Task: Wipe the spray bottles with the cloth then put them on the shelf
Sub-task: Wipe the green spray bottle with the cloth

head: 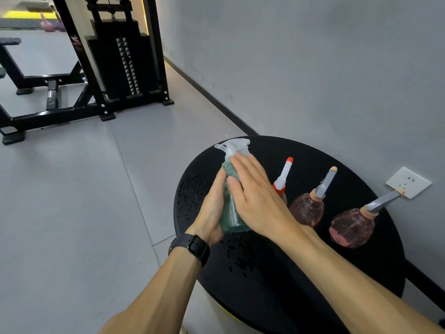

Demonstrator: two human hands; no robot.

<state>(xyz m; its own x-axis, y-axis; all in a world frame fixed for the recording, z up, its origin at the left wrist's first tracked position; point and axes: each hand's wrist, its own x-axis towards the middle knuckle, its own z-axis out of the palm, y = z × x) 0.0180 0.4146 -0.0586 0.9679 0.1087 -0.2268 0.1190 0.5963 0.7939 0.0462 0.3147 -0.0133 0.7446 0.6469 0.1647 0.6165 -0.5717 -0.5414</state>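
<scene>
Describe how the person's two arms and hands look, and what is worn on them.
Both forearms are bare, with no sleeves in view. The left hand has a black smartwatch with a black strap on its wrist. The right hand wears nothing: no glove, ring or band shows.

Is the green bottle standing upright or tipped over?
Upright: the green bottle stands on the table, white sprayer on top.

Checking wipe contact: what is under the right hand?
Under the right hand, a green cloth lies against the green spray bottle, which the left hand grips. The cloth's remainder is covered.
</scene>
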